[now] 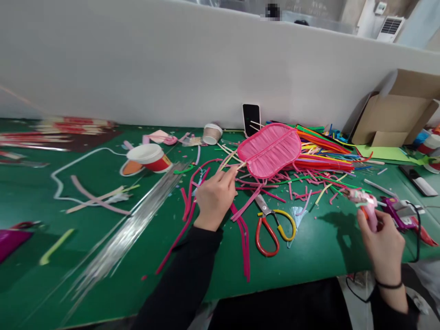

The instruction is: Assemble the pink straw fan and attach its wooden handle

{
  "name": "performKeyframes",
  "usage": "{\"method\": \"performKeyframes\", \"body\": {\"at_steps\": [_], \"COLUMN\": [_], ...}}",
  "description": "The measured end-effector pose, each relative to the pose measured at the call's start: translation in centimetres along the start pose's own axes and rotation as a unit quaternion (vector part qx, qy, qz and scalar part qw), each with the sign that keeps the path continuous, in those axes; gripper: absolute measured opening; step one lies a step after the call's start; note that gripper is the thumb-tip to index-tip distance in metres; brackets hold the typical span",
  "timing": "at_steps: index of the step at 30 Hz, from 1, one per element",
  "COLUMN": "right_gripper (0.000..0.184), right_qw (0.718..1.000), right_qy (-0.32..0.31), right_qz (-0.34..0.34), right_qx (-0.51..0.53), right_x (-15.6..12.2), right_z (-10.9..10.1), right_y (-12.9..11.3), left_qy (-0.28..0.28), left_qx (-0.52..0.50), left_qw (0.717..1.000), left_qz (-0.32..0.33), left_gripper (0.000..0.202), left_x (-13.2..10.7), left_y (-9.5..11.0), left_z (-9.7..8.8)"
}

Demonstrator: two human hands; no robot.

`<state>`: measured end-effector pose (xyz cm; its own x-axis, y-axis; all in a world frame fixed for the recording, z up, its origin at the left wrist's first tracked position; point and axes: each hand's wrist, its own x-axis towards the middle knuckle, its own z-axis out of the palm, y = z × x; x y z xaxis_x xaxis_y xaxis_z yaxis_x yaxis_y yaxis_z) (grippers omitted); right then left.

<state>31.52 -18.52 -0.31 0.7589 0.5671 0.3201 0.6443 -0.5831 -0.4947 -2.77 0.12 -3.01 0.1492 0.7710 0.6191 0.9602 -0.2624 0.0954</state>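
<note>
My left hand [217, 195] is closed round the thin stick handle of a pink fan [271, 151], whose rounded panel has a darker pink rim and a ridge along its middle. The fan is raised at a tilt above pink pipe cleaner scraps. My right hand [383, 236] grips a pink hot glue gun [367, 204] by its handle, nozzle pointing left, well apart from the fan. Between the hands lie scissors [271, 220] with one red and one yellow handle, beside a light blue tassel [297, 217].
A bundle of metal wires [132, 227] lies left of my left arm. Paper cups [151, 158], a phone [251, 117] and coloured pipe cleaners [326, 160] are spread towards the white partition [154, 64]. An open cardboard box [392, 114] stands at the back right.
</note>
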Motion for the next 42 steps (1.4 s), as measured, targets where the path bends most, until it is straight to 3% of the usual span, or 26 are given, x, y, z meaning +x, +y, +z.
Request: {"method": "performKeyframes", "body": {"at_steps": [3, 6, 11, 14, 18, 21, 23, 26, 30, 33, 37, 42], "right_gripper": [0.053, 0.045, 0.043, 0.049, 0.046, 0.040, 0.035, 0.022, 0.017, 0.018, 0.020, 0.021], "right_qw": [0.996, 0.983, 0.970, 0.955, 0.937, 0.927, 0.913, 0.890, 0.864, 0.846, 0.810, 0.805], "right_qy": [-0.042, -0.082, -0.102, -0.118, -0.123, -0.083, -0.081, -0.118, -0.229, -0.257, -0.312, -0.325], "right_qz": [-0.020, -0.035, -0.061, -0.079, -0.142, -0.262, -0.358, -0.425, -0.440, -0.460, -0.490, -0.490], "right_qx": [-0.075, -0.160, -0.213, -0.258, -0.295, -0.255, -0.177, -0.116, -0.085, -0.079, -0.078, -0.081], "right_x": [-0.2, 0.2, 0.3, 0.1, 0.3, 1.5, 3.1, 7.0, 12.1, 14.1, 14.5, 14.7], "right_z": [-0.7, 0.3, 3.0, 3.5, 2.1, 0.1, -0.8, -0.2, 4.5, 8.7, 12.5, 14.0], "right_y": [3.1, 4.2, 2.4, 1.6, 2.1, 1.6, -0.3, -5.5, -13.6, -17.7, -20.2, -20.6], "left_qy": [0.020, 0.034, 0.044, 0.042, 0.035, 0.026, 0.021, 0.019, 0.028, 0.025, 0.010, 0.002], "left_qx": [-0.017, -0.023, -0.025, -0.028, -0.034, -0.036, -0.036, -0.035, -0.019, -0.004, 0.000, -0.002], "left_qw": [1.000, 0.999, 0.998, 0.998, 0.997, 0.997, 0.997, 0.997, 0.997, 0.996, 0.995, 0.995], "left_qz": [-0.016, -0.031, -0.040, -0.048, -0.061, -0.066, -0.067, -0.064, -0.071, -0.081, -0.095, -0.103], "left_gripper": [0.039, 0.039, 0.037, 0.037, 0.038, 0.039, 0.040, 0.040, 0.039, 0.039, 0.041, 0.040], "left_x": [0.1, 0.3, 0.4, 0.5, 0.5, 0.6, 0.5, 0.5, 0.5, 0.5, 0.5, 0.4], "left_y": [0.0, 0.0, 0.0, -0.1, -0.4, -0.4, -0.3, -0.2, -0.5, -0.9, -1.3, -1.4], "left_z": [-0.1, -0.3, -0.3, -0.3, -0.4, -0.5, -0.6, -0.5, -0.3, -0.1, -0.1, -0.1]}}
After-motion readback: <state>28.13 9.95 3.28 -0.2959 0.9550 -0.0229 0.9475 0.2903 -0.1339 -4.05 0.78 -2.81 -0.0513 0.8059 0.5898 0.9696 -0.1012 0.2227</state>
